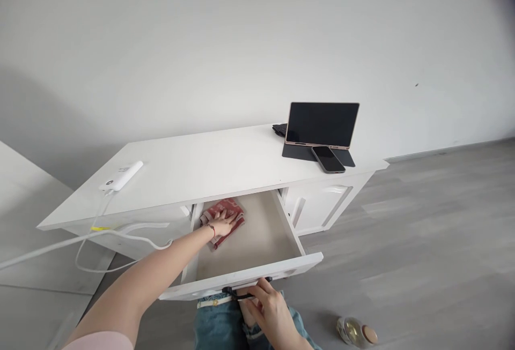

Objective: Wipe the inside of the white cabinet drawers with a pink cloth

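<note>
A white drawer (pixel 261 232) is pulled out from the cabinet. Inside it, at the back left, lies a folded red patterned cloth (pixel 238 210). My left hand (pixel 223 224) reaches in from the left and rests on top of this cloth, fingers spread out over it. In front of the drawer, my right hand (pixel 267 304) has its fingers curled round the black drawer handle (pixel 237 295). Part of the handle is hidden behind these fingers.
On the white cabinet top (pixel 201 162) stand a propped tablet (pixel 324 124) and a phone (pixel 329 159) at the right. A white power bank (pixel 121 176) with a cable lies at the left. White tubing crosses at left. A glass jar (pixel 354 332) is on the floor.
</note>
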Demonstrator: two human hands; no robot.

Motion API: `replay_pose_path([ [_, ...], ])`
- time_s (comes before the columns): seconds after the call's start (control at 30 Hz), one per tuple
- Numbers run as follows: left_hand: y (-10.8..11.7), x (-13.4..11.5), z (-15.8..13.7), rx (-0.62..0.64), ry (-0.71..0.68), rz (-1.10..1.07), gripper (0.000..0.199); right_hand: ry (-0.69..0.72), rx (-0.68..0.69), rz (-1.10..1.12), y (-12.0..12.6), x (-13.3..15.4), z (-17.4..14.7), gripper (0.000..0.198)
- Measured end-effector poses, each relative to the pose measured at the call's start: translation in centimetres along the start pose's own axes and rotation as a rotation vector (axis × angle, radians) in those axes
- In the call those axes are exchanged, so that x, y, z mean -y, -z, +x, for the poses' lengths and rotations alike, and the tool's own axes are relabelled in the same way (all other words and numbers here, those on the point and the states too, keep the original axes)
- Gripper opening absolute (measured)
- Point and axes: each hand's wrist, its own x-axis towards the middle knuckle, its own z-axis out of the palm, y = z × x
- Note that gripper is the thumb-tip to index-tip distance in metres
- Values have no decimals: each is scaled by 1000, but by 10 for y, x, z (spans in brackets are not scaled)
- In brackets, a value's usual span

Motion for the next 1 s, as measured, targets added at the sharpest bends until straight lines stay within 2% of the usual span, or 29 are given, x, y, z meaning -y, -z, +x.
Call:
replay_pose_path([
  [0.07, 16, 6, 8, -8, -22, 50, 57, 6, -1, -16, 0, -2, 0, 20],
  [0.17, 28, 1, 19, -82, 70, 71, 65, 4, 11, -43, -3, -7, 1, 17],
  [0.3, 23, -23, 42, -128, 106, 90, 64, 18, 23, -56, -7, -13, 2, 15],
  [0.4, 15, -40, 59, -109, 35, 102, 67, 26, 19, -74, -8, -15, 3, 15],
  [0.5, 8, -43, 65, -77, -70, 104, 66, 23, 16, -88, -6, -13, 4, 15],
  [0.63, -1, -28, 43, -23, -323, 50, 57, 8, 16, -50, -3, -11, 4, 15],
  [0.8, -15, -19, -18, 103, -516, -139, 51, 5, 14, -35, -4, -11, 2, 12],
  [0.9, -26, -21, -47, 114, -655, -265, 44, 13, 4, -48, -6, -12, 2, 13],
  [1.0, -36, -24, -53, 109, -762, -184, 42, 20, -2, -33, -8, -13, 2, 15],
])
